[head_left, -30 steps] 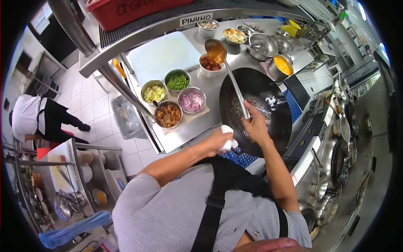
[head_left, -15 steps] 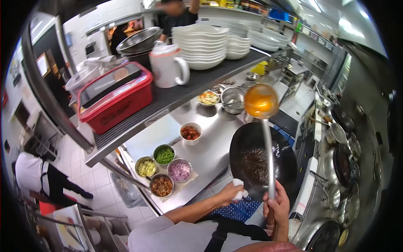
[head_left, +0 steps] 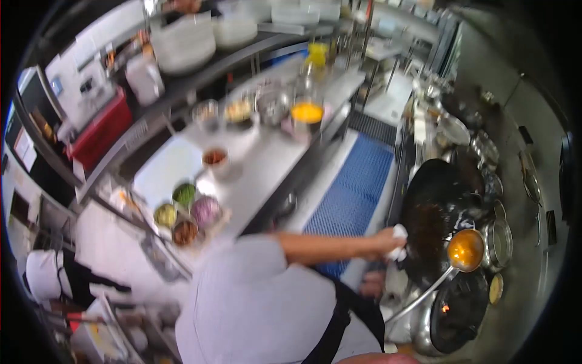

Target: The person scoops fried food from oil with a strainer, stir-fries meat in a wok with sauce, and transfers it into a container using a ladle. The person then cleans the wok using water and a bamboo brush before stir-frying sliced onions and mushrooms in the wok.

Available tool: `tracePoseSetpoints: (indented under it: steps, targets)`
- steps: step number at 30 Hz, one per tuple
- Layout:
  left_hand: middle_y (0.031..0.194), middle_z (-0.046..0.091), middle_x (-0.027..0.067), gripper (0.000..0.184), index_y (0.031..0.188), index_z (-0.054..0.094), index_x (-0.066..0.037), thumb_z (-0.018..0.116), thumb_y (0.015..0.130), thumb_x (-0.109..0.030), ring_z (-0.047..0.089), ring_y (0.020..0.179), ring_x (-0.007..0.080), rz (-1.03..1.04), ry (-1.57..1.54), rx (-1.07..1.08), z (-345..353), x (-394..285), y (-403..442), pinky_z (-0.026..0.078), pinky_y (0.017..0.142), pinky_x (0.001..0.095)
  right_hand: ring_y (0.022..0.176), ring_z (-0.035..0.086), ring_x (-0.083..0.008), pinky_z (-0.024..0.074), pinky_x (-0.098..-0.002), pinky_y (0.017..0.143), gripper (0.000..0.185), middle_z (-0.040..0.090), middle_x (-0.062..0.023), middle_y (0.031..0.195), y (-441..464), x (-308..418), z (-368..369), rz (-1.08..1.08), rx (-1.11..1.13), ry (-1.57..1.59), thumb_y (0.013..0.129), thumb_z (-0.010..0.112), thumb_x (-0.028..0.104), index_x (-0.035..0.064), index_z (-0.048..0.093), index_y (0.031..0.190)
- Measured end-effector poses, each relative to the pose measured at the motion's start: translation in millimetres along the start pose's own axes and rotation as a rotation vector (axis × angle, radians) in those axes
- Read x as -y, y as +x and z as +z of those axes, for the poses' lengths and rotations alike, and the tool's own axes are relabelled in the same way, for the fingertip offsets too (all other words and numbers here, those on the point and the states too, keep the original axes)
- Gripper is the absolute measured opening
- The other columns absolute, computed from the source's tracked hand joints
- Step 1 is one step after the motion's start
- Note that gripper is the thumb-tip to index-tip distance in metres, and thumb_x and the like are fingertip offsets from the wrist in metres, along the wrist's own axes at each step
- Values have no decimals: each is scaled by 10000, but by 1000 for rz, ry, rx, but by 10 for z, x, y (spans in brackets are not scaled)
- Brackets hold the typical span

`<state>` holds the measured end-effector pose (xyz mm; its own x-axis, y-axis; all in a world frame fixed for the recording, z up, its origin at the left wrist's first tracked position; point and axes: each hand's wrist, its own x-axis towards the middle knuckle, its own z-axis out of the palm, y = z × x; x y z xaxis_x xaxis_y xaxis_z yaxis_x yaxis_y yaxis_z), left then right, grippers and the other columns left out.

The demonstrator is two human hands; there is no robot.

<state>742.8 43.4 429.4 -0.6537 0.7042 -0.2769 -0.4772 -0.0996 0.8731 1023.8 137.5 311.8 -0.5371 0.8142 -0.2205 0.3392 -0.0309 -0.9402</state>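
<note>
My left hand [head_left: 385, 242] is closed round a folded white cloth [head_left: 398, 242] at the near edge of a black wok [head_left: 433, 188]. Dark residue coats the inside of the wok, which is over the stove. A metal ladle [head_left: 465, 250] full of orange liquid is held up beside the wok's right side, above a second dark pan [head_left: 458, 315]. Its long handle slants down to the left towards my body, where my right hand on it is mostly hidden and blurred.
Small bowls of chopped green vegetable [head_left: 184, 193], purple onion [head_left: 206, 211] and browned pieces [head_left: 185, 232] stand on the steel counter [head_left: 260, 164]. Farther back is a pot of orange liquid [head_left: 307, 112]. A blue mat [head_left: 351, 188] covers the floor. Another person [head_left: 45, 276] is at far left.
The wok has moved right, from beside the counter to over the stove, with my left hand at its edge. The ladle has swung down and right, still full. The view has turned and blurred.
</note>
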Motion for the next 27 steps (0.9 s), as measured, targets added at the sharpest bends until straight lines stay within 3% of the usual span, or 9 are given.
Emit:
tracePoseSetpoints:
  steps: [6,9,10,15,17,20,27]
  targets:
    - [737,659,123,174,873,644,-26,671,852,-197,594,515,215,-281,-55,237,1391,680,887,435,396,349,444,419,-84,384,-239,397,306,444,9,615,227,-89,-1011,66,-118,153,1060,549,347,58,506,969]
    - [772,655,80,145,924,655,-63,662,852,-188,633,617,216,-385,16,261,1825,919,975,477,459,351,435,405,-81,379,-239,387,302,431,13,609,245,34,-1268,73,-137,281,1060,553,340,58,490,970]
    - [747,647,83,158,929,649,-49,655,842,-180,616,569,214,-412,14,242,1952,1020,1022,467,433,362,426,386,-76,373,-243,379,307,409,19,608,181,248,-1288,57,-130,367,1068,541,341,67,481,941]
    - [740,640,107,217,953,640,-39,696,835,-212,570,513,191,-562,78,342,2196,1570,1461,420,403,340,428,392,-64,369,-251,348,301,408,16,615,308,740,-1198,55,-272,717,1090,486,326,44,547,1173]
    - [769,643,106,211,956,619,-34,654,861,-220,566,526,187,-579,92,392,2309,1559,1501,419,407,324,432,399,-69,378,-253,350,333,427,12,634,466,793,-1203,49,-314,722,1099,450,321,45,532,1265]
    - [780,646,105,189,967,611,-42,631,874,-206,574,543,181,-610,60,440,2428,1678,1737,422,413,299,458,432,-62,405,-248,361,270,451,9,664,790,736,-1217,27,-319,696,1085,481,251,60,527,1270]
    - [792,648,77,141,967,639,-86,652,874,-191,613,620,196,-644,92,550,2605,1916,2356,472,476,330,467,496,-68,405,-249,372,245,564,-12,736,1654,1085,-1330,18,-446,461,1034,601,251,52,562,1171]
